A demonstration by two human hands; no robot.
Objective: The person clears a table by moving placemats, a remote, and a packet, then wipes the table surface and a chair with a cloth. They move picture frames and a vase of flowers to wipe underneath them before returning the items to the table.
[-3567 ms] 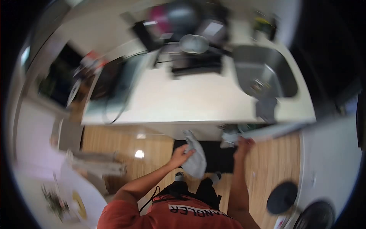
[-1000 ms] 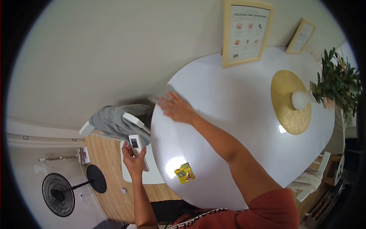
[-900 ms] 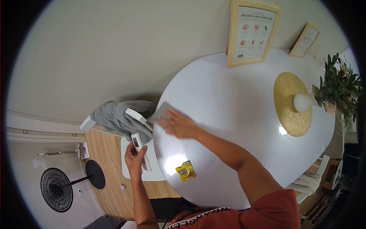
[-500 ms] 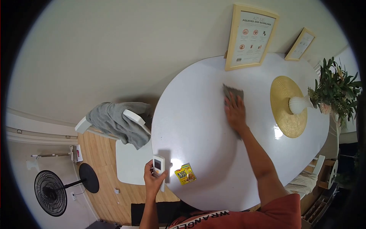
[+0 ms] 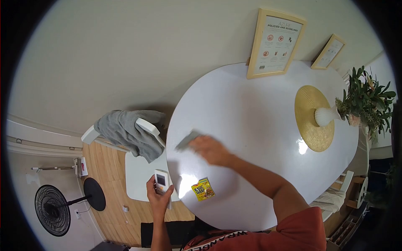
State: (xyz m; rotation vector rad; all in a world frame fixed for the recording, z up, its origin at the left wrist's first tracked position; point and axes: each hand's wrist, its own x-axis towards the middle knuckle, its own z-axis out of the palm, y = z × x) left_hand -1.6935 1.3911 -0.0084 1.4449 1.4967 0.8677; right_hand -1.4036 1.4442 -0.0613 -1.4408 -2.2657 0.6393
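Cloth blurred under R hand; L hand grips remote.

The bench carries two framed notices at its far edge, one woven mat, one vase, one yellow packet and one grey cloth. Off it are one remote, two white chairs and one fan.

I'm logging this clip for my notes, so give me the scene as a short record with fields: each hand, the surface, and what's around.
Left hand: holds white remote, screen toward camera
Right hand: on grey cloth, blurred; grip unclear
Surface: white oval table
On table: yellow sachet, gold mat, white vase with plant
Beside table: white chair with grey garment
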